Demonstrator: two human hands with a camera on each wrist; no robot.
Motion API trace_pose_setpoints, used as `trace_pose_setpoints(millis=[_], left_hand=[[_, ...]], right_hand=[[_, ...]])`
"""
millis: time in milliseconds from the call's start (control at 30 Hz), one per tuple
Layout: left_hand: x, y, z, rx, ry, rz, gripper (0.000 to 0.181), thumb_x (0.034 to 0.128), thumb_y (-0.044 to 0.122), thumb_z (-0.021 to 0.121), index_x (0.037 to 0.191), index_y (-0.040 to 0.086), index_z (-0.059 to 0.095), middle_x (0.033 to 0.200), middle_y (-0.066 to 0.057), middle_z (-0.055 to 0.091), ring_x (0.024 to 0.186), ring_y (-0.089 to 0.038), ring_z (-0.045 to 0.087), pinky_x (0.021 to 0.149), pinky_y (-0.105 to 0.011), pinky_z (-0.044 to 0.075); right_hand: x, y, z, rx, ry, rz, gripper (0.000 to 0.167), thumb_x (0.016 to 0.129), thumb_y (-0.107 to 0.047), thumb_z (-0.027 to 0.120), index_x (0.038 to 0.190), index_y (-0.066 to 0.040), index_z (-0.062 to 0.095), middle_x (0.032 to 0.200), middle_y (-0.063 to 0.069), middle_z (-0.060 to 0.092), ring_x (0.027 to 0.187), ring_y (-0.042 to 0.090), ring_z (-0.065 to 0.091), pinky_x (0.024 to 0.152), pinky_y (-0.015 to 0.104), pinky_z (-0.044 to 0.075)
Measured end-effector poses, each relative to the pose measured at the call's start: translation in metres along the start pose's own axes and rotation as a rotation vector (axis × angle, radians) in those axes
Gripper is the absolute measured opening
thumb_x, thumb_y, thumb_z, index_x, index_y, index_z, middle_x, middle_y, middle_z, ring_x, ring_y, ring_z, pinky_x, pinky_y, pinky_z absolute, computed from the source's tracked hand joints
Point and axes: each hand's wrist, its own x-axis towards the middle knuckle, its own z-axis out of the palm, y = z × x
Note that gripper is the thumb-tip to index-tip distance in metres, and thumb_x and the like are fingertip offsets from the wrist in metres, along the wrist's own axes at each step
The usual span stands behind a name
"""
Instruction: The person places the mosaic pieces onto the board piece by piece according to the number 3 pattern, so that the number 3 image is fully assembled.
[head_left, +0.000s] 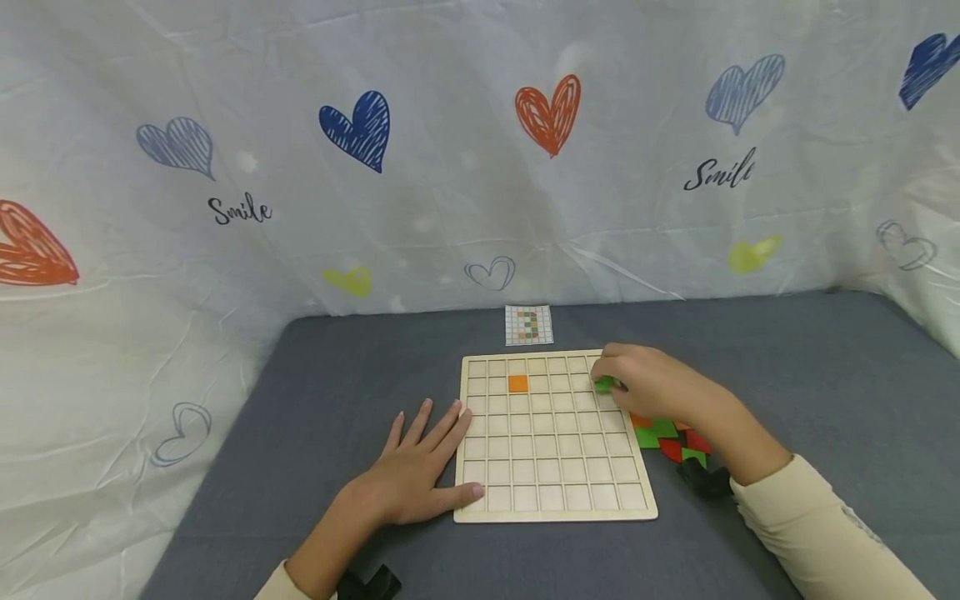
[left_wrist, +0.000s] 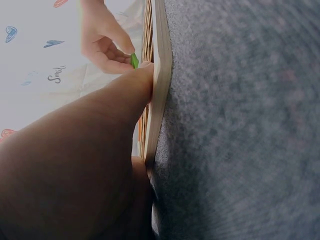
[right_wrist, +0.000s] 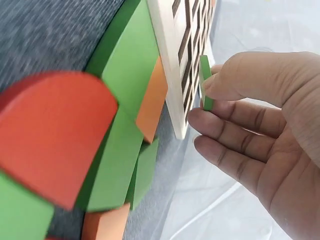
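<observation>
A wooden grid board (head_left: 551,424) lies on the grey cloth, with one orange square tile (head_left: 518,383) in a cell of its second row. My right hand (head_left: 651,379) is over the board's upper right corner, pinching a green tile (right_wrist: 206,82) between thumb and fingers. In the right wrist view the tile stands on edge beside the board. My left hand (head_left: 420,467) lies spread at the board's left side, its thumb and fingertips touching the rim. Close up, the left wrist view shows that thumb (left_wrist: 135,82) on the board's edge.
Right of the board is a loose heap of green (head_left: 663,428), red (head_left: 696,441) and orange tiles, some quarter-round. A small card (head_left: 528,325) with a coloured grid pattern lies behind the board. A white curtain (head_left: 450,192) printed with hearts hangs at the back.
</observation>
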Motion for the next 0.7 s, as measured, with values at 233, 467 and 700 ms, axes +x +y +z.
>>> trace_pose_setpoints(millis=[233, 467, 700], left_hand=[[-0.001, 0.0, 0.0, 0.003, 0.008, -0.001, 0.095, 0.0914, 0.078, 0.043, 0.164, 0.025, 0.011, 0.168, 0.005, 0.003, 0.152, -0.033, -0.008, 0.115, -0.064, -0.006], [-0.001, 0.001, -0.002, 0.011, 0.004, -0.013, 0.095, 0.091, 0.079, 0.042, 0.163, 0.026, 0.01, 0.167, 0.006, 0.003, 0.152, -0.031, -0.008, 0.115, -0.063, -0.006], [-0.001, 0.002, -0.002, 0.007, 0.002, -0.015, 0.095, 0.0911, 0.078, 0.043, 0.163, 0.026, 0.01, 0.168, 0.006, 0.003, 0.152, -0.031, -0.008, 0.115, -0.064, -0.006]], right_hand=[[0.012, -0.005, 0.005, 0.011, -0.005, -0.023, 0.029, 0.08, 0.011, 0.067, 0.103, -0.004, 0.076, 0.101, 0.005, 0.066, 0.088, 0.02, 0.064, 0.072, 0.034, 0.054], [0.025, -0.011, 0.008, 0.041, -0.011, -0.044, 0.029, 0.082, 0.012, 0.065, 0.103, -0.004, 0.076, 0.101, 0.005, 0.067, 0.091, 0.021, 0.064, 0.075, 0.035, 0.055], [0.038, -0.016, 0.011, 0.062, -0.017, -0.089, 0.029, 0.081, 0.013, 0.062, 0.1, -0.005, 0.076, 0.1, 0.005, 0.067, 0.087, 0.019, 0.063, 0.073, 0.033, 0.053]])
